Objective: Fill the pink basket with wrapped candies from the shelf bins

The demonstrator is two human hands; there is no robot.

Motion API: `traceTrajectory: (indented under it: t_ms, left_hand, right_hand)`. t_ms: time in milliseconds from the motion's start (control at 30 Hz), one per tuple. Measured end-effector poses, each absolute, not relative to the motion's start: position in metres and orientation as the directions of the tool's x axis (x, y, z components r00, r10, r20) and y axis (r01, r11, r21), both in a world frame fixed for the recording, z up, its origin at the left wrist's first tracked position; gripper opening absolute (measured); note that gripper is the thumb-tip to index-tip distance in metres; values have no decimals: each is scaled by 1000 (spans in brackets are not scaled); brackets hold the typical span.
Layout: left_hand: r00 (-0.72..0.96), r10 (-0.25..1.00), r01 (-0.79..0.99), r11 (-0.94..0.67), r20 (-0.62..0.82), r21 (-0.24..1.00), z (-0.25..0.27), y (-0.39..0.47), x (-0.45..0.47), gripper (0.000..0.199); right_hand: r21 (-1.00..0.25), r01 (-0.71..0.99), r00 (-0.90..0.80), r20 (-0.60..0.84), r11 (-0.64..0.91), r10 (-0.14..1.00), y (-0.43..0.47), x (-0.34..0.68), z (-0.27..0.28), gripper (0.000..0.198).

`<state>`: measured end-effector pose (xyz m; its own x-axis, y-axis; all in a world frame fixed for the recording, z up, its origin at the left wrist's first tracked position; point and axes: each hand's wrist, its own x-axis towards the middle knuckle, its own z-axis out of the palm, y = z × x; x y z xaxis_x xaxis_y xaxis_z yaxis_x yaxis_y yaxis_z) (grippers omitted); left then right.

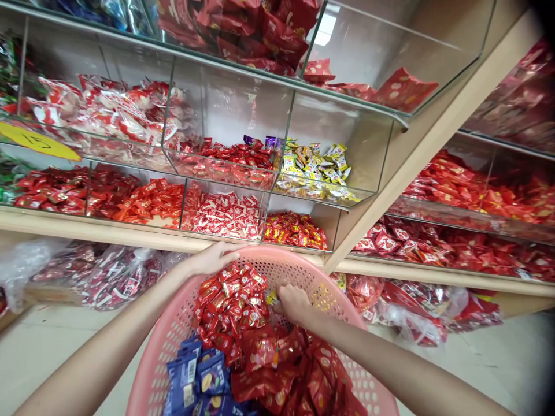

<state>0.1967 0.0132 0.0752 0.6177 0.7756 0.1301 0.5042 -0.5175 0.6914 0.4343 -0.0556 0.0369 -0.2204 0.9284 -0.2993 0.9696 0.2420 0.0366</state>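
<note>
A pink perforated plastic basket (342, 289) stands in front of the candy shelves. My left hand (214, 259) grips its far rim, thumb on the inner side. Inside the basket, near the far wall, my right hand (293, 303) is closed, with yellow-wrapped candy (272, 297) showing at its fingertips. Left of that hand lies a heap of small red-wrapped candies (232, 303). Larger red packets (299, 370) fill the near right of the basket. Blue packets (197, 375) sit at the near left.
Glass-fronted bins on a wooden shelf (433, 138) hold wrapped sweets, among them yellow-and-white candies (316, 164) and red-and-yellow ones (295, 230). A yellow price tag (37, 140) hangs at left. Below the shelf, bagged candies (121, 277) rest above the tiled floor (34, 346).
</note>
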Motion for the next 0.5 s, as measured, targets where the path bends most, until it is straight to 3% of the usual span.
traceTrajectory:
  t_ms: [200, 500]
  left_hand:
    - [612, 781, 515, -514, 125, 686, 72, 15, 195, 46]
    - [613, 781, 521, -513, 120, 682, 74, 15, 195, 47]
  right_hand:
    - [45, 938, -327, -211, 344, 921, -54, 437, 36, 33]
    - [-23, 942, -333, -193, 335, 923, -49, 443, 21, 30]
